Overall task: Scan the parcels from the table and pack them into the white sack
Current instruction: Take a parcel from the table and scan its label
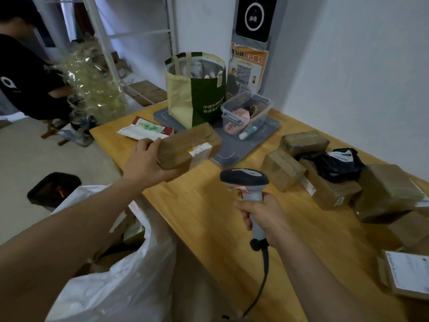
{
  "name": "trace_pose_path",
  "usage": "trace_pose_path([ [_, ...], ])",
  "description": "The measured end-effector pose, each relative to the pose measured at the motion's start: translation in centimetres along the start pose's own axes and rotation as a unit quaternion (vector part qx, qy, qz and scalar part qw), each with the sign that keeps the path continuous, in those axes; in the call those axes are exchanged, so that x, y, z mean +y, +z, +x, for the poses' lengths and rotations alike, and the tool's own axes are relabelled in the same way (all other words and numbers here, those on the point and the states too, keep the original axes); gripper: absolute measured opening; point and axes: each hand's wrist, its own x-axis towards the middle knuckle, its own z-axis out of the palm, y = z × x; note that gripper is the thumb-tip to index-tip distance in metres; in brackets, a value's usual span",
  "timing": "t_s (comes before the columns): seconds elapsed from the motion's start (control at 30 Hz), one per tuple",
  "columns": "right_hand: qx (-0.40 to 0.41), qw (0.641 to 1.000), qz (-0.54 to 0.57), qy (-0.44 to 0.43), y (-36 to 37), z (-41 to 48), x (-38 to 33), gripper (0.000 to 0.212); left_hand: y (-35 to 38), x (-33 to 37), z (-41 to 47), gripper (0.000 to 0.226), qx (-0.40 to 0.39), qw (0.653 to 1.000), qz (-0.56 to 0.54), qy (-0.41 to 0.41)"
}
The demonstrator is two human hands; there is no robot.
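At eight o'clock I see the white sack [111, 287] gaping open against the table [209, 224] edge, with boxes inside. At eleven o'clock my left hand [146, 161] clamps one end of a brown parcel [190, 147], its label turned toward me. Near centre my right hand [262, 214] is wrapped round the scanner [246, 182] handle. Other parcels [282, 169] lie at three o'clock.

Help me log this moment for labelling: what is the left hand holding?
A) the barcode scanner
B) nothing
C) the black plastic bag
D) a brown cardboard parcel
D: the left hand grips one end of the brown parcel, while the right hand holds the scanner.
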Motion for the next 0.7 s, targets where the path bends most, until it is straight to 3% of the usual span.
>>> trace_pose_path([
  [0.17,-0.051,0.998,0.020,0.023,4.7,1.0,0.2,0.010,-3.3,-7.6,-4.5,0.090,0.069,0.990,0.010,-0.120],
  [0.3,-0.101,0.994,0.006,0.036,9.2,1.5,0.4,0.010,-4.7,-12.6,-9.2,0.078,0.077,0.978,0.040,-0.191],
  [0.37,-0.116,0.993,-0.006,0.037,11.0,1.7,0.4,0.010,-5.6,-15.0,-10.8,0.077,0.038,0.977,0.059,-0.201],
  [0.53,-0.135,0.990,-0.022,0.040,14.8,2.3,0.8,0.010,-8.1,-20.3,-12.4,0.092,-0.144,0.976,0.066,-0.150],
  [0.7,-0.126,0.990,-0.031,0.059,17.1,2.5,1.3,0.009,-7.3,-20.8,-10.4,0.081,-0.226,0.970,0.073,-0.058],
])
